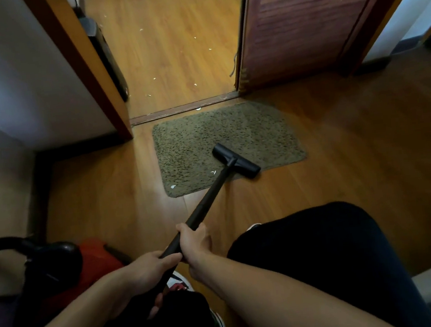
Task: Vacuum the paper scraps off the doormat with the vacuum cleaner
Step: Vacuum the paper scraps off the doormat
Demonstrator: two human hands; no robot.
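A shaggy olive doormat lies on the wood floor before a doorway. The vacuum's black floor head rests on the mat's near right part, angled, on a black wand. My right hand grips the wand higher up; my left hand grips it just below. Two white paper scraps lie on the mat's near edge, left of the wand. Another scrap sits by the threshold.
The red and black vacuum body with its hose stands at my left. A dark wooden door stands open on the right. Several scraps dot the floor beyond the threshold. My dark-trousered legs and a shoe are below.
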